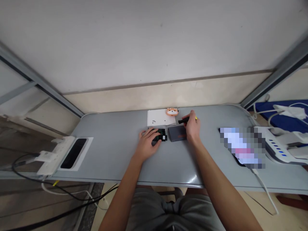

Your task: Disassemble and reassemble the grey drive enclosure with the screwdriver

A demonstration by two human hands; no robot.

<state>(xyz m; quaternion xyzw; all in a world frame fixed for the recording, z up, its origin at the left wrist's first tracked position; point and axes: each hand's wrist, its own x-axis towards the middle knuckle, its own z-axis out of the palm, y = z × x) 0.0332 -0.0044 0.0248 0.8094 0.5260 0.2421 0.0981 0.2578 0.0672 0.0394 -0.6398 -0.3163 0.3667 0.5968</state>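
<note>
My right hand (193, 128) is closed around a screwdriver (184, 120) with a black handle and a bit of yellow at its end. Its thin shaft points left, over the near edge of a white sheet (157, 117). Several tiny dark screws (154, 121) lie on that sheet. Under my left hand (147, 142) is a green-and-black circuit board (163, 137), gripped between the fingers on top and the thumb at the near side; the hand covers much of it. A dark grey flat case (176, 133) sits between my hands, partly behind the right one.
An orange animal-faced case (172, 111) stands on the sheet's far right corner. On the left are a black phone (73, 153) and a white power strip (56, 154). A blurred-out phone (240, 147), a charging cable (262, 184) and a charger station (276, 147) occupy the right.
</note>
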